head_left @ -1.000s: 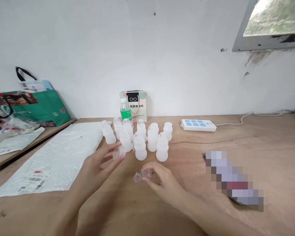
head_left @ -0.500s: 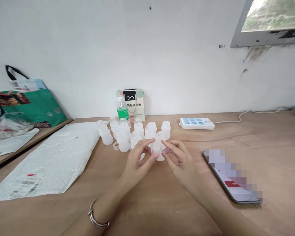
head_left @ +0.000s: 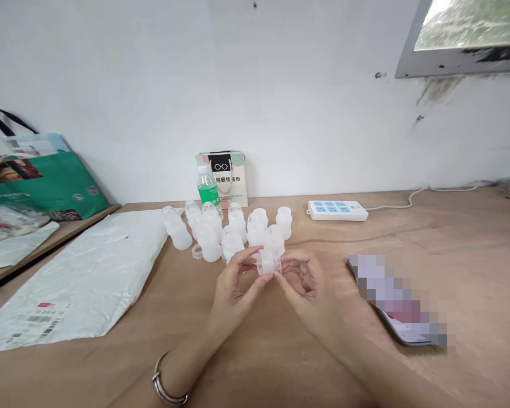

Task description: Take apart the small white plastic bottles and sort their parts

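In front of the bottle group, my left hand (head_left: 237, 283) pinches a clear, rounded plastic bottle cap (head_left: 266, 263) between thumb and fingertips. Opposite it, my right hand (head_left: 308, 286) is closed on a small clear ring-like piece (head_left: 277, 265), held against the cap's right side. My fingers partly hide both pieces. Just behind stand several frosted white plastic bottles (head_left: 211, 249), waisted in shape, some with clear domed tops. A loose clear ring (head_left: 196, 251) lies beside them on the wooden table (head_left: 289, 357).
A white plastic mailing bag (head_left: 97, 272) lies on the left, near a green bag (head_left: 55, 187). Behind the bottles are a green-labelled drink bottle (head_left: 207, 187) and a paper bag (head_left: 237, 192). A power strip (head_left: 338, 211) and a phone (head_left: 391, 300) are on the right.
The ring-like piece in my right hand has come up against the cap in my left hand. Both hands have drawn slightly lower and closer together. The view has shifted a little.
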